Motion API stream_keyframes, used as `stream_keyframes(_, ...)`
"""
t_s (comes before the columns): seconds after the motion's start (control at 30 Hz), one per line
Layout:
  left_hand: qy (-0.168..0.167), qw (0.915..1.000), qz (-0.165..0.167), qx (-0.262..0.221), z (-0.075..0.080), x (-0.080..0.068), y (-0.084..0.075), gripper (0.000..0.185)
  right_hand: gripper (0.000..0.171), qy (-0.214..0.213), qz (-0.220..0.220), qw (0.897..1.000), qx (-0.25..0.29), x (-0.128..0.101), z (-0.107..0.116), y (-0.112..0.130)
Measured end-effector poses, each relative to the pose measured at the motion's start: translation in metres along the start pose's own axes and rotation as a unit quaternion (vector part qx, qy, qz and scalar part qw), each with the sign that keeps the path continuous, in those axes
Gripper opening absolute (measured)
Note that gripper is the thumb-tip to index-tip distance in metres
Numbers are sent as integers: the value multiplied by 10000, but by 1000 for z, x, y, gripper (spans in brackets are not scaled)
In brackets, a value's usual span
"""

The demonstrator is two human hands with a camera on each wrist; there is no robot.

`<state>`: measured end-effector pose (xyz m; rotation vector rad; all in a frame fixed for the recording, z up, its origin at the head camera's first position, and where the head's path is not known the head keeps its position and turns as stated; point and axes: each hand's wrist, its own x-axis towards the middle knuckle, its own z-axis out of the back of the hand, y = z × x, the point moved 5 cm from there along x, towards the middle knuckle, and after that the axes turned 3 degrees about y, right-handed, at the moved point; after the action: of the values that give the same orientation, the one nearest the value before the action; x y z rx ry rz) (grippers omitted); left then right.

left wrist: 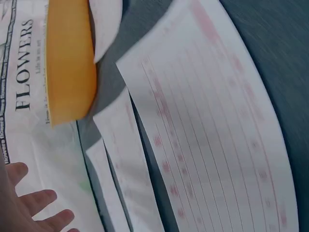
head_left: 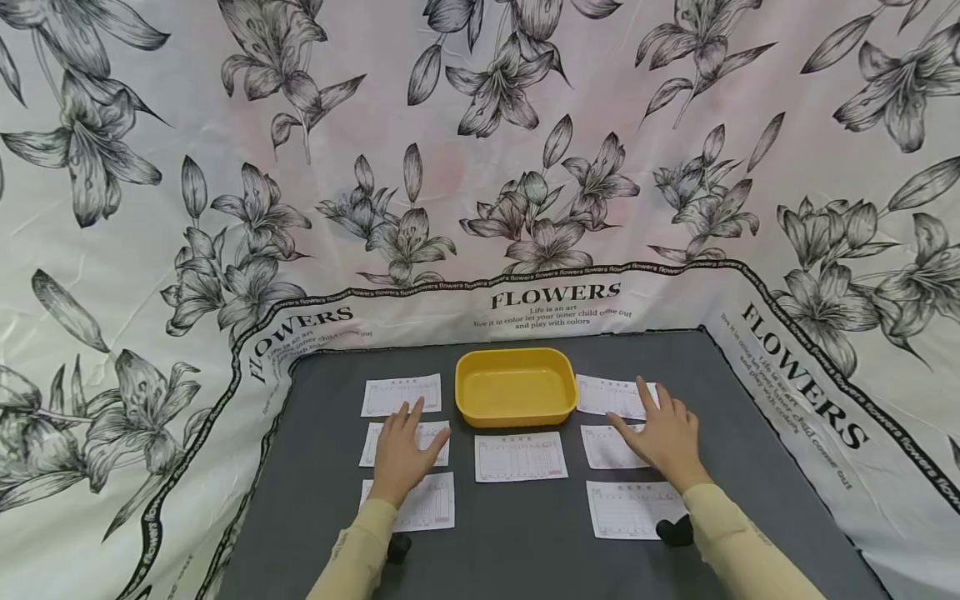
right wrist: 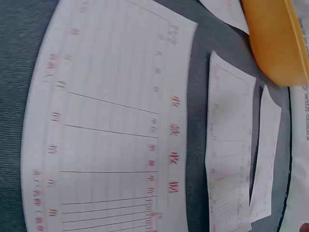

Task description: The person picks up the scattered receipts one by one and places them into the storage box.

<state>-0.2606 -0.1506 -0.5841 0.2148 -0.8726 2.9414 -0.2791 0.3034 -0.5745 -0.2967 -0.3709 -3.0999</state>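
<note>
We see seven white paper slips printed with red ruled forms laid out on the dark grey cloth-covered surface (head_left: 525, 533), around a shallow yellow plastic tray (head_left: 515, 386) with rounded corners that stands at the far middle.

Our left hand (head_left: 402, 454) lies flat, fingers straight and spread, on the middle slip of the left column (head_left: 438, 442); its grip is released and grasps nothing. Beyond it lies the far left slip (head_left: 401, 393), and nearer us the near left slip (head_left: 431, 504), partly under the wrist.

Our right hand (head_left: 663, 437) also lies flat with its fingers straight, resting across the middle slip of the right column (head_left: 603, 450), with fingertips reaching onto the far right slip (head_left: 607, 394); its grip too is released. The near right slip (head_left: 626, 508) lies just by that forearm.

A single centre slip (head_left: 521, 457) lies just in front of the tray, between both hands and touched by neither.

A white cloth printed with black lilies and the word FLOWERS (head_left: 480, 167) hangs behind and beside the surface.
</note>
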Motion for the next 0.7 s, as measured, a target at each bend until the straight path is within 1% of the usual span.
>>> stream_keyframes(0.07, 13, 9993, 105, -369, -5, 5, -3, 84, 100, 53, -182, 9997, 171, 4, 1, -5)
stream_keyframes(0.17, -3, 9957, 246, -894, -11, 13, -8, 81, 101, 233, -516, 9966, 596, 10, -1, -14)
stream_keyframes(0.3, -146, 9897, 252, -1402, -17, 26, -14, 76, 103, 603, -1070, 9840, 1295, 15, -8, -27)
stream_keyframes(0.4, -222, 9833, 280, -1787, -19, 40, -18, 73, 104, 677, -1470, 9716, 1727, 19, -13, -37)
stream_keyframes(0.5, -198, 9736, 491, -2221, -25, 53, -20, 74, 104, 603, -1781, 9620, 1982, 23, -16, -46)
stream_keyframes(0.6, -144, 9616, 814, -2617, -35, 62, -21, 76, 108, 613, -2006, 9542, 2133, 26, -18, -54)
stream_keyframes(0.67, -74, 9527, 1034, -2856, -44, 63, -22, 78, 109, 651, -2058, 9521, 2165, 27, -20, -57)
stream_keyframes(0.7, -47, 9485, 1106, -2969, -48, 63, -22, 79, 110, 663, -2052, 9530, 2127, 27, -22, -58)
